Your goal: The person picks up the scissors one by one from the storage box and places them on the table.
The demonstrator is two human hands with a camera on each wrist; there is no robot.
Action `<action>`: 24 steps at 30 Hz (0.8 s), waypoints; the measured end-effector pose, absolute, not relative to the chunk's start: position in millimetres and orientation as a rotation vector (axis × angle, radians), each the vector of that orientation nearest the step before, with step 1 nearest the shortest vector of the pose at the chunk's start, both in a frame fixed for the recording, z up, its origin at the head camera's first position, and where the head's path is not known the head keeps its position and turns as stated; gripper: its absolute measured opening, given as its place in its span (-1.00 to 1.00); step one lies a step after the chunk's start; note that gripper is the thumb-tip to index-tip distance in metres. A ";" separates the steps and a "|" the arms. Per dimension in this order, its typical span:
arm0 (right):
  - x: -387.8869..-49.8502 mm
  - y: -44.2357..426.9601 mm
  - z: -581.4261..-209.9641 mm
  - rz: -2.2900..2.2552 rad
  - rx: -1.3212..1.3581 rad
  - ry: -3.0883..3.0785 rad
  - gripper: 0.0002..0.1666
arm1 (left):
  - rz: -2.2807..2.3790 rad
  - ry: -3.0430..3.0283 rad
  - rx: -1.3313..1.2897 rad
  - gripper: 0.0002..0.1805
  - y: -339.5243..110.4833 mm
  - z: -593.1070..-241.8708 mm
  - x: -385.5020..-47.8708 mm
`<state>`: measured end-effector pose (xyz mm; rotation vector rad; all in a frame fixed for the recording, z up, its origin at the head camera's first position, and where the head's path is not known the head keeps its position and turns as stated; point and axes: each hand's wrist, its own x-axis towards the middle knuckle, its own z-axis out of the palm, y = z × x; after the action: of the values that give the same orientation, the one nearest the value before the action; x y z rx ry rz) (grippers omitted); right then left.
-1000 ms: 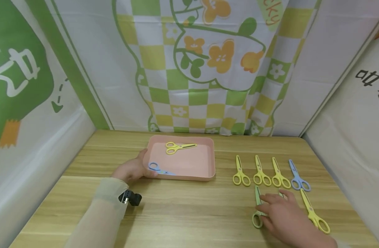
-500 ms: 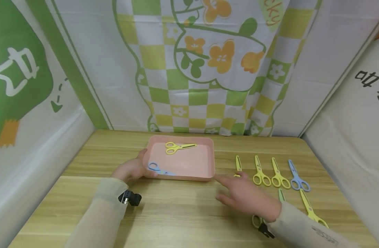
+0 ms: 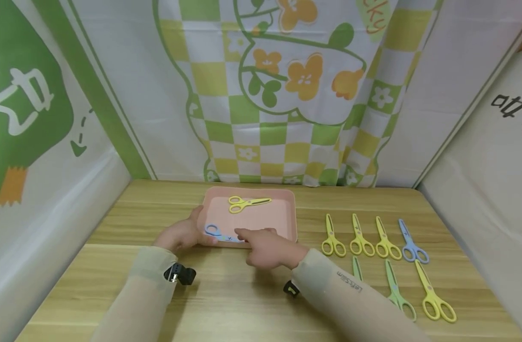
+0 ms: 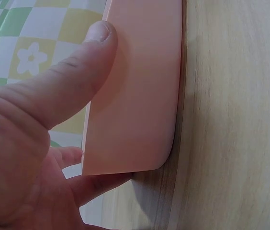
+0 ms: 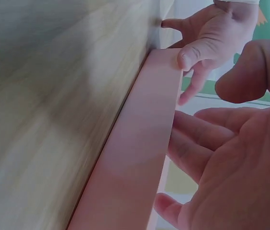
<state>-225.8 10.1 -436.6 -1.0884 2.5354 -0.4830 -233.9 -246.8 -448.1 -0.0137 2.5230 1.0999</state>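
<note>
My left hand (image 3: 181,233) grips the front left corner of a shallow pink tray (image 3: 278,218); in the left wrist view the thumb lies against the tray's front wall (image 4: 140,96) and other fingers are at its side. Inside the tray are yellow scissors (image 3: 245,203) near the back and blue scissors (image 3: 220,234) along the front. Over the tray's front wall reaches my right hand (image 3: 271,247), its fingertips by the blue scissors' blade, part of which is covered. In the right wrist view its thumb stands apart and nothing shows in its grasp.
To the right, a row holds several yellow scissors (image 3: 330,232) and one blue pair (image 3: 408,242). Closer in lie two green scissors (image 3: 392,284), one mostly behind the right sleeve, and another yellow pair (image 3: 429,289). A patterned curtain (image 3: 286,142) hangs behind the wooden table (image 3: 226,304).
My right hand has moved left from the green scissors, past the tray's front right corner, to over the tray's front wall. The left hand and the tray have stayed put.
</note>
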 end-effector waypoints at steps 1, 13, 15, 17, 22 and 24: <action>-227.8 6.7 -437.1 -0.484 -1.079 2.527 -0.11 | 1.102 2.523 -0.012 0.42 -246.5 -448.2 -233.9; -234.5 -22.3 -434.2 -0.394 -1.007 2.481 -0.11 | 1.100 2.530 0.017 0.39 -246.7 -449.0 -235.2; -234.7 -22.8 -434.2 -0.369 -1.002 2.494 -0.12 | 1.081 2.537 0.016 0.39 -246.6 -449.0 -235.1; -235.4 -21.3 -433.7 -0.348 -0.988 2.511 -0.17 | 1.063 2.546 0.009 0.39 -246.5 -449.0 -235.0; -237.5 -14.1 -429.7 -0.266 -0.942 2.601 -0.47 | 1.088 2.531 -0.025 0.40 -245.8 -446.9 -233.1; -237.1 -12.3 -426.9 -0.226 -0.928 2.639 -0.50 | 1.101 2.524 -0.028 0.40 -245.5 -446.3 -232.5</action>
<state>-237.1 -12.3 -426.9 -0.9283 2.6386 -0.2258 -232.5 -245.5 -446.3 -0.0278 2.5245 1.1011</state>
